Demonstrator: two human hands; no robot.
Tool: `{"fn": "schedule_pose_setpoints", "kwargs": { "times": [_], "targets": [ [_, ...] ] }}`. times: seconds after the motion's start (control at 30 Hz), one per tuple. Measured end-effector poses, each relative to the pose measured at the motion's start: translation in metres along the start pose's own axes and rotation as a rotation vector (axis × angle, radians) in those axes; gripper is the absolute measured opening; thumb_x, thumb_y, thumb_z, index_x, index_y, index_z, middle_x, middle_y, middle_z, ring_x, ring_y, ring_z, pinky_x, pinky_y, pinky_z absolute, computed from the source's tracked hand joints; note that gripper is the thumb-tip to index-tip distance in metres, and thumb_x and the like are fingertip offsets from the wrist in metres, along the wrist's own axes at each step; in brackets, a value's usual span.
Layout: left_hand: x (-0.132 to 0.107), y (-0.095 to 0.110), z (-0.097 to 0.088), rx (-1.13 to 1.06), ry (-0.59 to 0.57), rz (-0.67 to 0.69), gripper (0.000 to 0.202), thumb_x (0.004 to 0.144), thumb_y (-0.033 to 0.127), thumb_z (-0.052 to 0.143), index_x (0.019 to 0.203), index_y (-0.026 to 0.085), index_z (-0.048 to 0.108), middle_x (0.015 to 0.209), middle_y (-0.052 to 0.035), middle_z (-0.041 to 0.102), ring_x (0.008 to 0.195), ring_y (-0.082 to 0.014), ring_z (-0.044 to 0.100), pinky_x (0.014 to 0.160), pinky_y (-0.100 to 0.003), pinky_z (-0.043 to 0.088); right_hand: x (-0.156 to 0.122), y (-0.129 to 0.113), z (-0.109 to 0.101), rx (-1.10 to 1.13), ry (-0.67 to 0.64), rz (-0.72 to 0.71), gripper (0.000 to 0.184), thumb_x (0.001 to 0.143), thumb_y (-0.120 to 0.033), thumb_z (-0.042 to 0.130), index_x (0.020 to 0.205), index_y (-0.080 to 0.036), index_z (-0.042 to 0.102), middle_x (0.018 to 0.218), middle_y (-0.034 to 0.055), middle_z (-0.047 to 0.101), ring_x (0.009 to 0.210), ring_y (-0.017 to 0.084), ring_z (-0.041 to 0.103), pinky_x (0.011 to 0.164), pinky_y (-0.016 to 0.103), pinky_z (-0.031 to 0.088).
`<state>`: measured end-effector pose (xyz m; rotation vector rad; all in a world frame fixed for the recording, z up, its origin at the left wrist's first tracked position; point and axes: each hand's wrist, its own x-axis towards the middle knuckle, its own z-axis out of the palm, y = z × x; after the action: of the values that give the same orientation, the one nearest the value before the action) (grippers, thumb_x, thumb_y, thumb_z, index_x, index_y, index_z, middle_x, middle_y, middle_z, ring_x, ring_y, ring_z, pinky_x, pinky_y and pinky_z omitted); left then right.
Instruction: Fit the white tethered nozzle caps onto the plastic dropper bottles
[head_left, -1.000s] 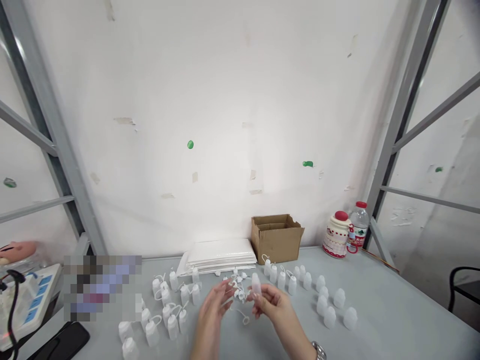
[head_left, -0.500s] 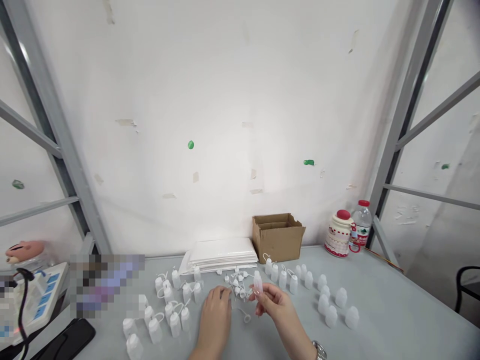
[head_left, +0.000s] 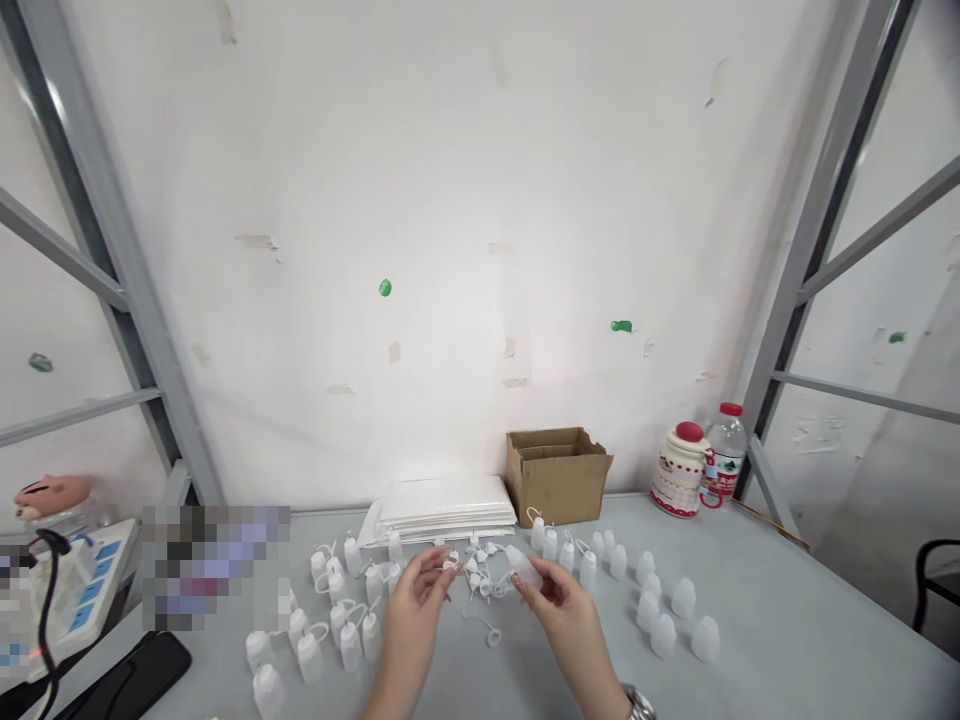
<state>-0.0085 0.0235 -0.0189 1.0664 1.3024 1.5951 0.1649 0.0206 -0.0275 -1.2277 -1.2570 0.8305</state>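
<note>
On the grey table (head_left: pixel 787 620) before the cardboard box (head_left: pixel 556 475), your left hand (head_left: pixel 415 605) has risen pinching a small cap (head_left: pixel 448 567), while your right hand (head_left: pixel 561 603) grips the little bottle (head_left: pixel 526 573), now tilted toward that cap.

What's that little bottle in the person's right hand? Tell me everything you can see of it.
The little bottle is whitish and translucent, plastic by its look, with a rounded body and a narrower top. It is tilted, its top leaning leftward, and the fingertips of the right hand pinch it above the grey table. Whether it is capped is too small to tell. The left hand is close beside it, not touching.
</note>
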Motion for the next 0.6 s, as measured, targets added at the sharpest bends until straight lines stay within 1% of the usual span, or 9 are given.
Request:
{"fn": "schedule_pose_setpoints", "kwargs": {
  "times": [0.03,0.1,0.17,0.23,0.3,0.37,0.47,0.53,0.6],
  "targets": [
    [-0.001,0.004,0.001,-0.045,0.003,-0.009,0.035,0.052,0.038,0.073,0.079,0.018,0.064,0.07,-0.005,0.069,0.073,-0.023,0.066,0.057,-0.028,0.048,-0.001,0.001,-0.001,-0.056,0.033,-0.063,0.035,0.063,-0.046,0.069,0.083,-0.017,0.068,0.068,0.0029,0.062,0.061,0.017,0.051,0.06,0.029,0.045],
    [-0.004,0.009,0.004,-0.092,-0.031,-0.046,0.036,0.045,0.036,0.077,0.073,0.017,0.066,0.063,-0.0042,0.069,0.066,-0.0217,0.065,0.051,-0.026,0.046,-0.004,0.002,-0.001,-0.133,0.049,-0.21,0.027,0.069,-0.042,0.065,0.083,-0.019,0.067,0.072,0.004,0.061,0.061,0.017,0.051,0.061,0.028,0.046],
    [-0.008,0.012,0.007,-0.093,-0.096,-0.092,0.033,0.04,0.033,0.079,0.066,0.017,0.067,0.06,-0.0045,0.069,0.06,-0.0204,0.064,0.046,-0.024,0.043,-0.008,0.003,0.001,-0.171,0.013,-0.341,0.022,0.074,-0.038,0.061,0.085,-0.02,0.066,0.074,0.0047,0.061,0.061,0.017,0.053,0.061,0.028,0.047],
    [-0.012,0.013,0.01,-0.072,-0.144,-0.107,0.028,0.04,0.032,0.079,0.06,0.017,0.068,0.06,-0.0046,0.069,0.059,-0.0196,0.063,0.047,-0.024,0.043,-0.011,0.004,0.004,-0.201,-0.036,-0.43,0.018,0.078,-0.035,0.058,0.087,-0.021,0.065,0.076,0.0049,0.06,0.063,0.017,0.055,0.061,0.028,0.048],
    [-0.015,0.012,0.01,-0.037,-0.163,-0.074,0.025,0.042,0.033,0.078,0.059,0.018,0.069,0.061,-0.0038,0.068,0.058,-0.0184,0.061,0.049,-0.025,0.045,-0.014,0.005,0.006,-0.229,-0.066,-0.482,0.016,0.08,-0.031,0.055,0.088,-0.021,0.064,0.076,0.0047,0.059,0.064,0.017,0.056,0.062,0.028,0.049],
    [-0.016,0.01,0.009,0.015,-0.179,-0.009,0.022,0.045,0.035,0.077,0.06,0.02,0.071,0.063,-0.0032,0.067,0.057,-0.0174,0.059,0.051,-0.026,0.046,-0.014,0.008,0.007,-0.252,-0.098,-0.514,0.014,0.081,-0.027,0.054,0.09,-0.02,0.062,0.077,0.0047,0.059,0.065,0.016,0.056,0.062,0.027,0.049],
    [-0.015,0.006,0.006,0.098,-0.208,0.096,0.017,0.051,0.036,0.075,0.062,0.022,0.073,0.067,-0.0038,0.067,0.064,-0.0189,0.059,0.058,-0.028,0.048,-0.015,0.01,0.007,-0.276,-0.147,-0.534,0.014,0.081,-0.022,0.054,0.093,-0.02,0.062,0.078,0.0045,0.058,0.067,0.016,0.057,0.063,0.026,0.049],
    [-0.013,0.006,0.005,0.101,-0.196,0.092,0.019,0.05,0.035,0.076,0.064,0.023,0.074,0.068,-0.0042,0.068,0.067,-0.0197,0.06,0.061,-0.028,0.048,-0.015,0.011,0.007,-0.283,-0.157,-0.544,0.015,0.081,-0.021,0.054,0.093,-0.02,0.061,0.077,0.004,0.057,0.066,0.015,0.056,0.062,0.025,0.049],
    [-0.011,0.006,0.006,0.033,-0.17,0.015,0.026,0.045,0.034,0.078,0.068,0.022,0.073,0.065,-0.0036,0.069,0.064,-0.019,0.06,0.06,-0.028,0.048,-0.017,0.009,0.007,-0.286,-0.151,-0.559,0.015,0.081,-0.023,0.054,0.093,-0.02,0.062,0.076,0.0036,0.056,0.063,0.015,0.056,0.06,0.025,0.049]
  ]
}}
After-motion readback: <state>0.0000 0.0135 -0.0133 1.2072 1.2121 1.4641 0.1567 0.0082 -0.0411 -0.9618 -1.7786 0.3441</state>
